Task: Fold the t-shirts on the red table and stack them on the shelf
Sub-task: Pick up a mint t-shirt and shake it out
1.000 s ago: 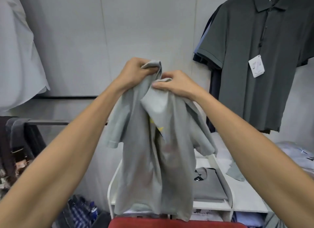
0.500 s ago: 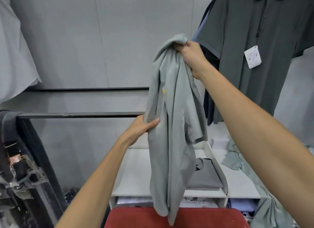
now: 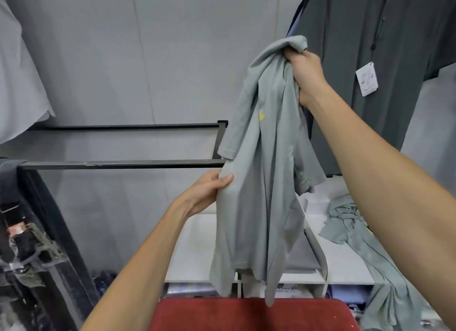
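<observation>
Nearest the camera, the red table (image 3: 249, 314) showed only its far edge, a coarse dark-red surface. Above it hung the grey-green t-shirt (image 3: 259, 182), bunched and unfolded, its hem dangling just over the table edge, one short sleeve flopped out on each side and a small yellow mark showing on the chest. The left hand (image 3: 209, 190) pinched the shirt's left edge at mid-height, thumb on the cloth's front. The right hand (image 3: 304, 70) was raised high, fingers curled tight round the gathered top of the shirt. Behind stood the white shelf (image 3: 195, 251), with a second grey-green garment (image 3: 350, 229) crumpled on its right section. Farther back, a dark polo (image 3: 365, 47) with a white tag (image 3: 367, 78) hung on the wall.
</observation>
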